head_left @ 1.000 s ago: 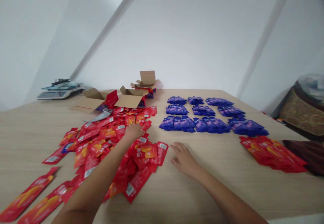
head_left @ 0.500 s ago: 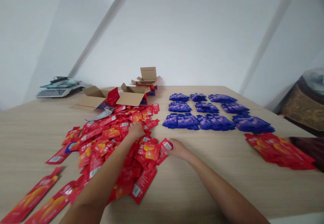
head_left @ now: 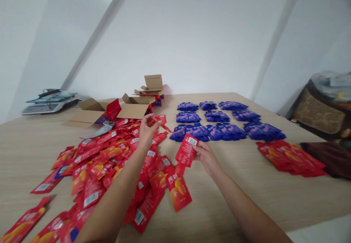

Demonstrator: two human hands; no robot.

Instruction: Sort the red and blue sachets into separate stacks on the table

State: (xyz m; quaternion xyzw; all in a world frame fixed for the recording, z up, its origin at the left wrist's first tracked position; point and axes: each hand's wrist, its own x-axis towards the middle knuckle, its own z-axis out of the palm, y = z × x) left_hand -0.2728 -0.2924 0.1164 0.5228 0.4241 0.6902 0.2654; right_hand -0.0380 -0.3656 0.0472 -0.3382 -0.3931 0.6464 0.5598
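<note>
My right hand (head_left: 206,157) pinches the edge of a red pouch (head_left: 186,150), held up with its printed back and barcode showing. Just below it, another red pouch (head_left: 179,191) with a yellow fruit picture lies at the edge of a large loose pile of red pouches (head_left: 109,151). Raised over the far side of that pile, my left hand (head_left: 148,127) has its fingers closed on a narrow red pouch (head_left: 165,126), seen nearly edge-on. At the right lies a fanned stack of red pouches (head_left: 290,157).
Purple pouches (head_left: 225,131) lie in several small stacks in rows beyond my right hand. Open cardboard boxes (head_left: 134,109) stand behind the red pile. A flat scale-like device (head_left: 51,105) sits at the far left. A dark cloth (head_left: 326,159) and a patterned bag (head_left: 315,107) are at the right.
My left hand has lifted out of the pile with a pouch. My right hand has raised its pouch off the pile's edge; another pouch now lies below it. The view has shifted slightly right.
</note>
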